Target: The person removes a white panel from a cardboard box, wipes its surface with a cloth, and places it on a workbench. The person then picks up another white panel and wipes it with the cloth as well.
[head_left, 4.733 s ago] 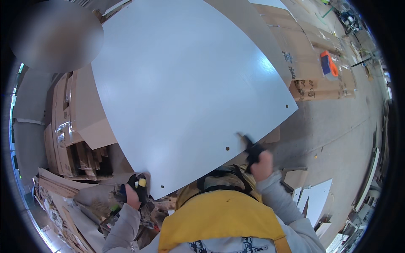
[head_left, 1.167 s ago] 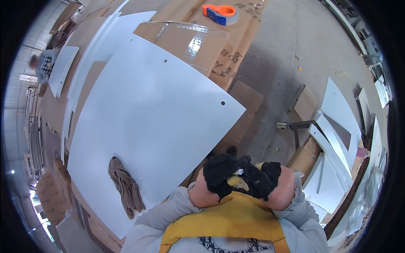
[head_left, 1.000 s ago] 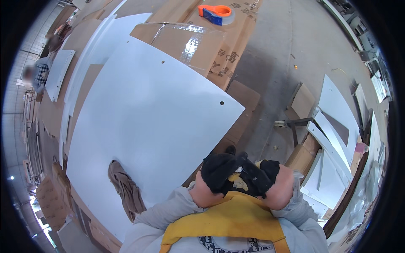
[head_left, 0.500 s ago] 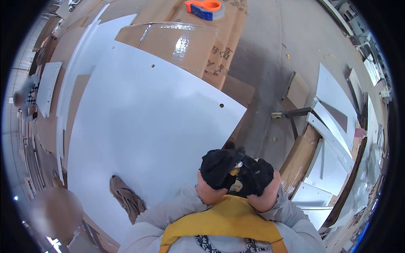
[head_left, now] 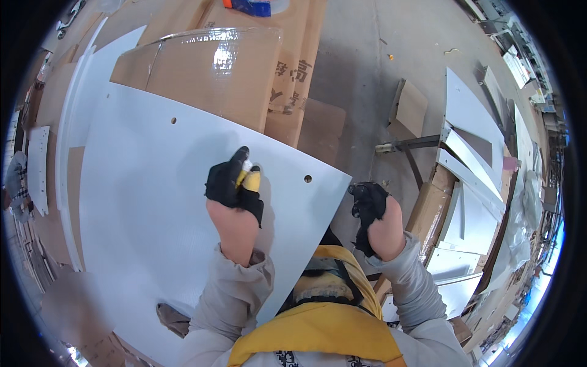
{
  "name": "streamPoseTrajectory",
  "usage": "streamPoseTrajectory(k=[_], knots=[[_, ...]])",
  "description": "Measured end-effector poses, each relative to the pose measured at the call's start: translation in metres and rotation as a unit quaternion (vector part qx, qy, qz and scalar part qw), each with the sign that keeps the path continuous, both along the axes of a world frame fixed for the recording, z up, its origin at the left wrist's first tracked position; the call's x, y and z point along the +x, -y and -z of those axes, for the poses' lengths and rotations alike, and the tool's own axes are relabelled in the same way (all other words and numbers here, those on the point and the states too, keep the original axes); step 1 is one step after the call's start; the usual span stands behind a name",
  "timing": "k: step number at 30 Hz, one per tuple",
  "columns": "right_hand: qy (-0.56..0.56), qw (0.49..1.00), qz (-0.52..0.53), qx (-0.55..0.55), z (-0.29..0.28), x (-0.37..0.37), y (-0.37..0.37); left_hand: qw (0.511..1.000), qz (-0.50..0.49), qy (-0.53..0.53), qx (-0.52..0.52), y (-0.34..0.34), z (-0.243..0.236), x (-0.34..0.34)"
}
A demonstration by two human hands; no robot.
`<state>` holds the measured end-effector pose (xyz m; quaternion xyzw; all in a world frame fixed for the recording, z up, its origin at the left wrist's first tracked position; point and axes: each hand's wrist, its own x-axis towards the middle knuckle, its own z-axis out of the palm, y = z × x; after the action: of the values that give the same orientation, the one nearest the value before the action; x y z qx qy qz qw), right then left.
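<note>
A large white panel (head_left: 159, 202) with round holes near its far edge lies in front of me. Over it is my left hand (head_left: 235, 183) in a black glove, fingers closed around a small yellow and white thing whose kind I cannot make out. My right hand (head_left: 371, 211), also black-gloved, is beside the panel's right corner with its fingers curled. Whatever those fingers hold, if anything, is hidden. A dark hole (head_left: 307, 178) shows in the panel between my two hands.
Brown cardboard (head_left: 202, 79) lies beyond the panel, with an orange and blue tape dispenser (head_left: 254, 7) at the top. White boards (head_left: 471, 214) are piled at the right by a long carton (head_left: 428, 214). A grey-brown cloth-like thing (head_left: 173, 319) lies near the panel's near left, close to a blurred person (head_left: 76, 306).
My hands were together in front of my chest and have parted. The left has gone forward and left over the panel; the right has moved up beside its corner. The view has shifted.
</note>
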<state>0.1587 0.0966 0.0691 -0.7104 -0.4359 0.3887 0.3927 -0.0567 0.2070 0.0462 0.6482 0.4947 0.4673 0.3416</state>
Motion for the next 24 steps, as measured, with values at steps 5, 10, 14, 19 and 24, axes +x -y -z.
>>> streamPoseTrajectory(k=[5,10,14,19,24], knots=[[-0.109,0.992,0.011,-0.064,-0.001,-0.002,-0.008,0.993,0.017,-0.097,0.061,-0.003,0.002,-0.005],[-0.169,0.980,0.016,-0.100,-0.004,-0.001,-0.011,0.995,0.007,-0.085,0.052,-0.003,0.001,-0.003],[-0.130,0.985,-0.008,-0.113,-0.004,0.002,-0.013,0.997,0.007,-0.075,0.033,-0.003,0.000,-0.003],[-0.115,0.989,-0.007,-0.095,-0.001,0.000,-0.013,0.998,0.007,-0.060,0.023,-0.002,-0.002,-0.001],[-0.127,0.986,-0.003,-0.112,-0.002,0.002,-0.016,0.996,0.018,-0.082,0.037,-0.003,-0.002,-0.004]])
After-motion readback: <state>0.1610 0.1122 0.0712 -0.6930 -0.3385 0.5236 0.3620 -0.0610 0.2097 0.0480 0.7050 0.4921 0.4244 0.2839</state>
